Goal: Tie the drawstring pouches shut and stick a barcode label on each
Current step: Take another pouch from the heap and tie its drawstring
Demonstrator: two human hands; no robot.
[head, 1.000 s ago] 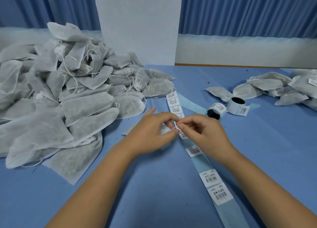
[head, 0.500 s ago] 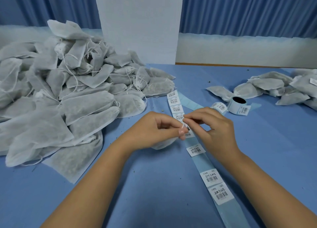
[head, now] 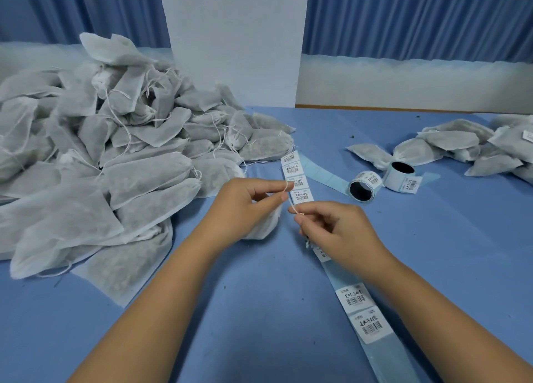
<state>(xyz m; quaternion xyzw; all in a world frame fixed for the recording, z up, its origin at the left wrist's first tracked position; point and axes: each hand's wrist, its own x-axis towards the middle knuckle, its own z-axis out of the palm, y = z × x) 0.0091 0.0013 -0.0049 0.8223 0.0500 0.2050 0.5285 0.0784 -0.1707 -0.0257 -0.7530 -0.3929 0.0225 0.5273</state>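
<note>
The left hand (head: 245, 206) and right hand (head: 343, 232), close together, each pinch the string (head: 290, 207) of one pouch (head: 264, 227) over the table (head: 259, 325), its label not yet on; the small pile (head: 461, 146) looks done, and the big pile (head: 101, 166) waits.

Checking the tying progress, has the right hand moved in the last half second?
Yes: the right hand drew back toward the person, clear of the label roll it overlapped.
</note>
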